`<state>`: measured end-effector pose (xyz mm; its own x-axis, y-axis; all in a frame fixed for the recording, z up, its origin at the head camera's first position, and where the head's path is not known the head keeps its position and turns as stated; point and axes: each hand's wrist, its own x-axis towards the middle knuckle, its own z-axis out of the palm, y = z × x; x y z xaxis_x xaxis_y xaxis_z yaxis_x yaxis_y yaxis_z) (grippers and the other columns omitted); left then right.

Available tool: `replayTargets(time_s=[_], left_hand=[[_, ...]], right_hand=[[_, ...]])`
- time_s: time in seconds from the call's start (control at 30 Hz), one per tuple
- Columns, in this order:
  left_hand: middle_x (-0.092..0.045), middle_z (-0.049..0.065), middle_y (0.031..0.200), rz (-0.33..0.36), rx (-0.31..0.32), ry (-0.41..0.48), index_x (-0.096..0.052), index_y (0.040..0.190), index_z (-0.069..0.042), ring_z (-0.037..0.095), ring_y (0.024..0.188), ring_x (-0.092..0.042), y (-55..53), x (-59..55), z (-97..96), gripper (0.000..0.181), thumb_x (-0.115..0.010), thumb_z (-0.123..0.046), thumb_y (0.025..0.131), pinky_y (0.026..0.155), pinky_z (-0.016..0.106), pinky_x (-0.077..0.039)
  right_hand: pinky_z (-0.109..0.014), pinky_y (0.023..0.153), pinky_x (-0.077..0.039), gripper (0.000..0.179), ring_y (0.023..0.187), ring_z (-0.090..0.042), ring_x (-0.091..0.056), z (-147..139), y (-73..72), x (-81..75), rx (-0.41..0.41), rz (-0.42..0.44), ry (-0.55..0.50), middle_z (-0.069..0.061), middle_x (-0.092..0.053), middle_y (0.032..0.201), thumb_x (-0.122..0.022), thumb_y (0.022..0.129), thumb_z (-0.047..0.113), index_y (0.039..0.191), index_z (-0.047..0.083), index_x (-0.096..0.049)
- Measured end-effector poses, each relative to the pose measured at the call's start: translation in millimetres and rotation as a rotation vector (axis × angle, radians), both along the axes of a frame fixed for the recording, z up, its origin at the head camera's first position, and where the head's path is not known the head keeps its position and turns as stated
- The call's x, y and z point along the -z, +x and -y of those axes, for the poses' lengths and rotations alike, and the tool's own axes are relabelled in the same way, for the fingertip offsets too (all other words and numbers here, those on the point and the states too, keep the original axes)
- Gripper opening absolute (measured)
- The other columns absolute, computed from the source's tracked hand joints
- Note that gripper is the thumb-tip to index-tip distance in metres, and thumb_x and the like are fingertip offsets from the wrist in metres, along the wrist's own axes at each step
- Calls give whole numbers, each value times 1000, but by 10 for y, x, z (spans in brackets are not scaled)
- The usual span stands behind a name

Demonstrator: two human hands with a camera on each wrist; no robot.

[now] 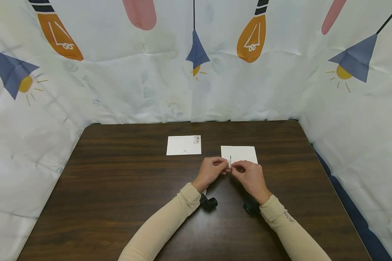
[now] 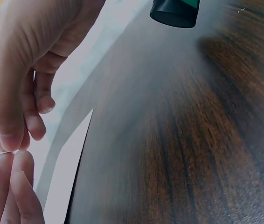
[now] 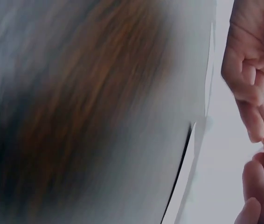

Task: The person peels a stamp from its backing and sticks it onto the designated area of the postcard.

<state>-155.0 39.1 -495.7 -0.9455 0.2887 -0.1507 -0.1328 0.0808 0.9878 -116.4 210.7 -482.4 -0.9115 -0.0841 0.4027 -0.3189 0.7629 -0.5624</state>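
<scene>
Both hands meet over the near edge of a blank white card in the head view. Between the fingertips a small thin whitish piece with a dark edge stands up; its kind is too small to tell. My left hand pinches it from the left, and my right hand pinches at its lower right. The left wrist view has the right hand above the left fingers, tips touching. From the right wrist, the left hand appears above the right fingers; the piece is mostly hidden.
A white card with a printed stamp corner lies to the left of the blank one on the dark wooden table. Behind and beside the table hangs a white curtain with lamp prints. Black wrist devices sit under the wrists.
</scene>
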Motion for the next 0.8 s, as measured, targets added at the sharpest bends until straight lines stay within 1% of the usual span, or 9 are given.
replayTargets(time_s=[0.17,0.27,0.33,0.5,0.57,0.67,0.8], left_hand=[[-81,20,96,1,13,-13,-78,108,1,7,76,-77,-11,-2,-3,19,-69,-11,98,70,23,-63],[-81,19,95,2,19,-26,-79,107,2,6,74,-75,-14,-7,-9,19,-68,-11,97,69,23,-63],[-81,18,94,6,20,-36,-79,106,1,5,73,-75,-13,-16,-13,19,-69,-12,97,69,23,-63],[-81,16,93,18,5,-52,-80,104,0,5,73,-75,-6,-48,-20,18,-69,-13,96,70,25,-64],[-81,16,92,16,-4,-52,-80,103,0,5,73,-75,-3,-58,-23,19,-69,-13,96,70,26,-65],[-81,17,92,14,-11,-53,-80,104,0,5,73,-75,-1,-65,-28,19,-69,-13,96,71,27,-65],[-81,17,93,9,-14,-63,-80,105,0,6,73,-76,0,-62,-36,19,-68,-13,96,71,27,-65]], right_hand=[[-38,68,-63,7,76,-18,-77,-43,3,1,-75,-61,83,-7,-81,85,-82,84,8,91,6,-83],[-37,69,-63,7,76,-17,-76,-61,-3,13,-115,-106,153,-7,-81,85,-83,83,7,90,7,-82],[-35,67,-63,7,73,-16,-74,-62,-7,22,-137,-153,202,-6,-79,82,-84,81,6,88,6,-81],[-32,61,-60,8,65,-16,-69,-48,-22,38,-159,-287,306,-4,-74,72,-84,77,4,80,4,-76],[-32,60,-59,9,64,-18,-69,-44,-33,43,-161,-326,337,-4,-72,70,-84,76,4,77,4,-75],[-34,59,-59,11,62,-20,-69,-43,-44,53,-164,-360,368,-4,-71,68,-83,75,5,75,5,-73],[-34,59,-59,10,62,-20,-68,-50,-51,63,-168,-366,376,-3,-71,69,-82,77,7,75,6,-72]])
